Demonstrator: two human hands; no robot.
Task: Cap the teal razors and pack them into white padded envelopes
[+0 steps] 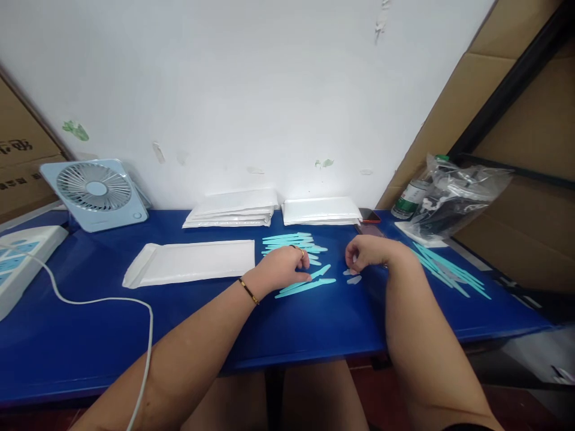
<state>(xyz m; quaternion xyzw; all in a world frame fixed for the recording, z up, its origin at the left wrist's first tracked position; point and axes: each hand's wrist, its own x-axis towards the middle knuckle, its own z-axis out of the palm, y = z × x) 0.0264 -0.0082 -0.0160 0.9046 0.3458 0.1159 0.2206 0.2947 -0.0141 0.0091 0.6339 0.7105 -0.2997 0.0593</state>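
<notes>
Head view: left hand (284, 267) laid knuckles-up on blue table (314, 323), fingers curled, fingertips touching long teal plastic strips (305, 286); strips thin, flat, tapered, laid roughly side by side at table centre. Right hand (366, 251) loosely curled just beside small pale pieces (353, 276); grip on anything cannot be told. More teal strips stacked (291, 242) behind left hand, another bunch (449, 272) seen at right. White padded envelope (193, 262) laid flat at left. Fan (95, 193) at back left.
</notes>
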